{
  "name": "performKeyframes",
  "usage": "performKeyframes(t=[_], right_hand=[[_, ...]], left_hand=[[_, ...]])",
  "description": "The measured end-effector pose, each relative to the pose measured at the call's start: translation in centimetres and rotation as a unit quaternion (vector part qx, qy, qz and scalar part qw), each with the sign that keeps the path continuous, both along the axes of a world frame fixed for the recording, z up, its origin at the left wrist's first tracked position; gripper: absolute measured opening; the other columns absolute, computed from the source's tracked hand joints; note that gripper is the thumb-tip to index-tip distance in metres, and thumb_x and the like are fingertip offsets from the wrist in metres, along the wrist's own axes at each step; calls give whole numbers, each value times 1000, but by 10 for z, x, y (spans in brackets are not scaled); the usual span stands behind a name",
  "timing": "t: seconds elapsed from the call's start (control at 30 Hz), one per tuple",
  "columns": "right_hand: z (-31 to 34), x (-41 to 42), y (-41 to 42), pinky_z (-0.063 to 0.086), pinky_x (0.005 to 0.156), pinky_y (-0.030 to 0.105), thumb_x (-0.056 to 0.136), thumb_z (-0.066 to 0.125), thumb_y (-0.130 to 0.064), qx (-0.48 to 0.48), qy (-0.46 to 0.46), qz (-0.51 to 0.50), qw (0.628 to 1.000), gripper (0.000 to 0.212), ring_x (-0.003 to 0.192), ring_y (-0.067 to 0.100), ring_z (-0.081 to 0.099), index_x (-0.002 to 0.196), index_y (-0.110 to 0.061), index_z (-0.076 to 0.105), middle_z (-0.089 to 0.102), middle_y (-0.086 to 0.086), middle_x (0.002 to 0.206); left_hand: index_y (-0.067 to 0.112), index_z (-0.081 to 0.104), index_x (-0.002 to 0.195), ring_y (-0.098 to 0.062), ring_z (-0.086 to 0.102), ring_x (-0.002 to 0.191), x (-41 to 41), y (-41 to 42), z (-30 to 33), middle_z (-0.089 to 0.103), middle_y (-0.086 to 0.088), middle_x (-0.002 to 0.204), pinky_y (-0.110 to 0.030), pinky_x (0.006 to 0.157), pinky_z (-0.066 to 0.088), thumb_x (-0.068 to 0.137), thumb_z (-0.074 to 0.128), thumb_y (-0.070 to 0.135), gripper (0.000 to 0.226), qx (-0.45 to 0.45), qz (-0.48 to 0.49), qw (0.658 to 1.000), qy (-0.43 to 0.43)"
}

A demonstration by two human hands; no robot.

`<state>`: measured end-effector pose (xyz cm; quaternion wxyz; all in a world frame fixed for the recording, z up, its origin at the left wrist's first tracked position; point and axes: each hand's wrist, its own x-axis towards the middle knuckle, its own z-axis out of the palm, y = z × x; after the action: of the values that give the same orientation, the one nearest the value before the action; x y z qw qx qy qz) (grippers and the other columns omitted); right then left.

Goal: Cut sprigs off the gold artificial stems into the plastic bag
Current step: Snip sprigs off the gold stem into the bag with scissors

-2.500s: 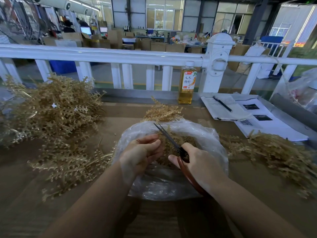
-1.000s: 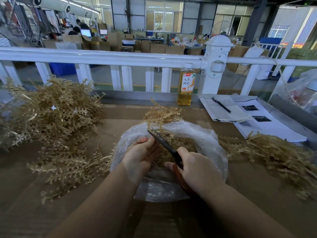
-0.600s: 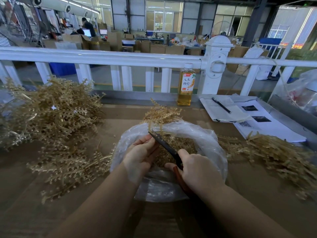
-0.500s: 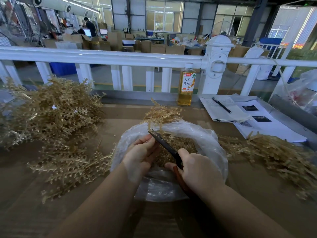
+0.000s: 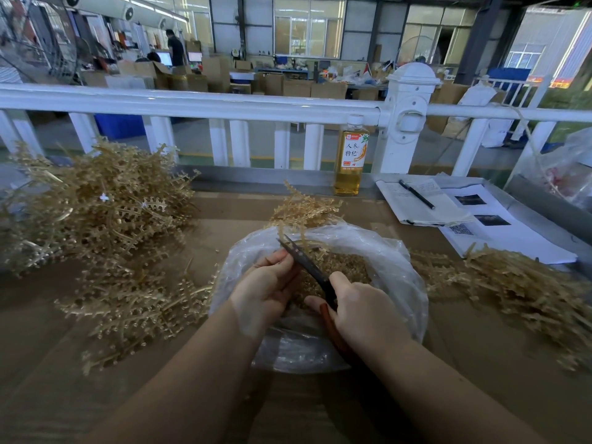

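bottle (image 5: 351, 155) label reads 人参枸杞, behind plastic bag (image 5: 397, 277)

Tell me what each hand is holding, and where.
Right hand grips the scissors by the red handles. Left hand pinches a gold stem at its lower end, over the bag.

The scissors (image 5: 307, 265) handles are covered by the right hand (image 5: 362, 312); the gold pile (image 5: 528, 290) (far right) is cut off by the edge; the bottle (image 5: 351, 155) label's small print cannot be read.

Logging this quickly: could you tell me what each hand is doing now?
Left hand: pinching a gold stem.
Right hand: gripping the scissors.
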<state>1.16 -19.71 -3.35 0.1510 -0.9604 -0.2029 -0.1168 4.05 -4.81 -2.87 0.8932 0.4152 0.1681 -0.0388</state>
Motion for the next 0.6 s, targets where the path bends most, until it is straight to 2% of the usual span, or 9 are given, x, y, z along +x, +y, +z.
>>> performKeyframes(t=[0.2,0.33,0.47,0.53,0.6], right_hand=[[2,1,-1,44,63,28,94,33,-63,-17,-8,-5,1000,43,77,20,63,102,-22,46,61,-2,79],[-1,0,-2,41,60,27,93,33,-64,-21,-12,-9,1000,44,75,19,62,100,-22,45,58,-4,75],[-2,0,-5,34,57,26,90,36,-66,-15,-24,-6,1000,39,64,13,51,92,-27,40,42,-11,63],[-2,0,-6,34,57,26,90,37,-66,-5,-23,-3,1000,38,65,13,53,90,-28,39,43,-11,63],[-2,0,-7,36,58,25,90,38,-66,13,-13,-3,1000,38,66,12,54,91,-29,41,49,-10,67]], left_hand=[[10,58,84,-14,66,65,0,1,1,69,-2,65,-24,64,53,91,53,-2,14,4,2,1000,14],[12,55,79,-14,66,62,0,1,1,69,-3,63,-26,65,53,91,51,-3,20,6,-2,1000,14],[14,56,84,-17,64,71,-1,3,2,69,-3,67,-31,75,52,94,49,2,17,-1,-13,1000,8],[14,56,84,-17,62,70,-1,4,4,68,-2,66,-31,75,52,94,52,10,12,-6,-13,1000,14],[14,57,83,-16,62,69,0,4,6,67,-3,68,-29,69,53,94,54,10,12,-2,-10,1000,28]])
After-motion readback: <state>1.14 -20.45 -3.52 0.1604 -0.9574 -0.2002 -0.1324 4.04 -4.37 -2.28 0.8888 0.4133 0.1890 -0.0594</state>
